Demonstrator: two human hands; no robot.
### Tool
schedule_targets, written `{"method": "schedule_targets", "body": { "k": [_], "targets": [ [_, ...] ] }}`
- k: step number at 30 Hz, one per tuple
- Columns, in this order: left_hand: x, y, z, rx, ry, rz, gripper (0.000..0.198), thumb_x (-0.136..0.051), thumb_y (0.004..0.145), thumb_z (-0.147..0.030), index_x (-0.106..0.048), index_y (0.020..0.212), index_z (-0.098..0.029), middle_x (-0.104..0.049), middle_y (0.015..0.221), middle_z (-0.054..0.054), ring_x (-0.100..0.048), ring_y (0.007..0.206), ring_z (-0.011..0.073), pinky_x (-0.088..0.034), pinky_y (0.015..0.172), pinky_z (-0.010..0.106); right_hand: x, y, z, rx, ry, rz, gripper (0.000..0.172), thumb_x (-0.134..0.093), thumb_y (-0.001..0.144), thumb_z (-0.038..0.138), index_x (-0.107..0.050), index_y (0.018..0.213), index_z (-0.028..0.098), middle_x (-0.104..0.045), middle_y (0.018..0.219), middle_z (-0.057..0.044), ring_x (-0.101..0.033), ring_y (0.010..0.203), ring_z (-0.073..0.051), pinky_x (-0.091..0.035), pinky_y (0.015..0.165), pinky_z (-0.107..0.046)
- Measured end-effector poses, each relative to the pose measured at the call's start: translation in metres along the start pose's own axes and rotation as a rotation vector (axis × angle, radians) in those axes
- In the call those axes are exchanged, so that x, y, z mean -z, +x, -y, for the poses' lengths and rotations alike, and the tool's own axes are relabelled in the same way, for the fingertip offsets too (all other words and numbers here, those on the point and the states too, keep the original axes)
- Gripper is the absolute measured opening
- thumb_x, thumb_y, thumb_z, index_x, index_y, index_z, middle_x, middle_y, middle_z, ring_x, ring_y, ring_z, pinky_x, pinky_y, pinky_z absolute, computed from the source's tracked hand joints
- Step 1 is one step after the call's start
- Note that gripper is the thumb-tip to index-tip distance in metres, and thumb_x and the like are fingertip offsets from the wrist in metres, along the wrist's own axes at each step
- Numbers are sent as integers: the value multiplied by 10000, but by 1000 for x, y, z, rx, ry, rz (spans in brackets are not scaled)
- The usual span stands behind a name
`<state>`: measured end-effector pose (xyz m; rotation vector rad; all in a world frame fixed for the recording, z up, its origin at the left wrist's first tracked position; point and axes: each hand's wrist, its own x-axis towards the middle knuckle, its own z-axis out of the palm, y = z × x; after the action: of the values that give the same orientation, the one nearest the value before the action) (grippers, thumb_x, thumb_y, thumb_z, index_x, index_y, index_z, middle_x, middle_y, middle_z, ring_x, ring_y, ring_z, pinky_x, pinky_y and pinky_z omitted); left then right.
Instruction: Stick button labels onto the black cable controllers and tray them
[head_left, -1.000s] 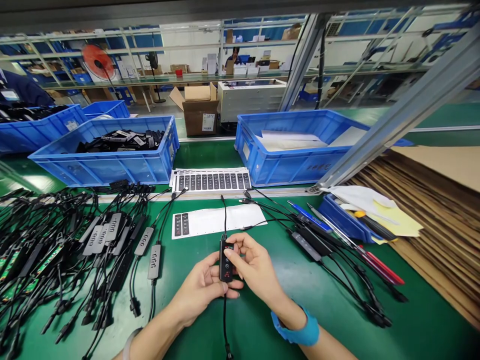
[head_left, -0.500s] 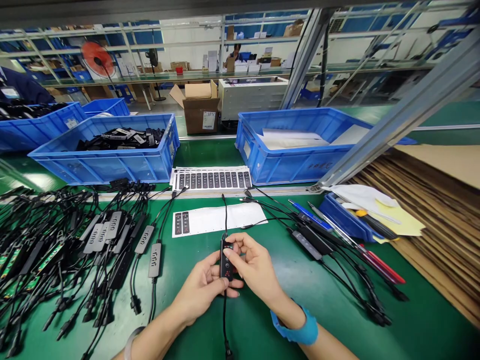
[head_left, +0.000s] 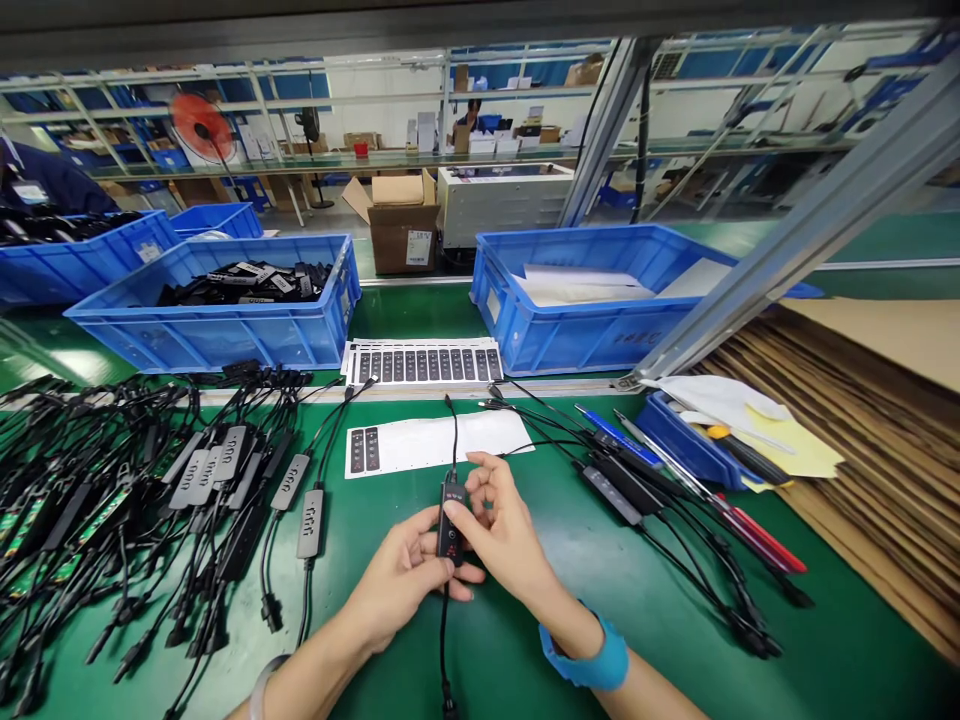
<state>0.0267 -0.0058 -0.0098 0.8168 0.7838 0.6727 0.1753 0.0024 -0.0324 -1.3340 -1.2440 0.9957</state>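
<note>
Left hand point(head_left: 401, 580) clenching a black corded remote point(head_left: 450, 525), right hand point(head_left: 502, 530) touching its face, loosely open, white label sheet point(head_left: 439, 445) lying just beyond

A green tabletop point(head_left: 525, 650) is shown. Black cables with inline control boxes point(head_left: 199, 478) are heaped at the left and laid more loosely at the right. A white label sheet point(head_left: 435, 443) is placed at the centre, a second sheet point(head_left: 420, 364) lies beyond it, and two blue plastic bins point(head_left: 202, 335) are set along the far side. A small blue tray point(head_left: 690, 445) stands at the right.
</note>
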Motion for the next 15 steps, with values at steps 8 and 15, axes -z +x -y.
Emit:
{"method": "schedule_targets", "body": {
  "k": [8, 15],
  "targets": [
    [3, 2, 2, -11, 39, 47, 395, -806, 720, -377, -666, 971, -106, -689, 775, 64, -674, 666, 144, -491, 518, 176, 0, -1, 7, -120, 67, 310, 405, -685, 745, 329, -535, 1096, 194, -517, 745, 34, -501, 639, -124, -461, 578, -240],
    [3, 4, 9, 71, 35, -34, 552, -733, 725, -578, -635, 1005, -113, -707, 811, 87, -668, 607, 138, -486, 481, 184, 3, 5, 0, -54, 22, 191, 425, -413, 931, 483, -679, 1005, 160, -576, 704, -11, -536, 643, -150, -454, 608, -264]
  ]
}}
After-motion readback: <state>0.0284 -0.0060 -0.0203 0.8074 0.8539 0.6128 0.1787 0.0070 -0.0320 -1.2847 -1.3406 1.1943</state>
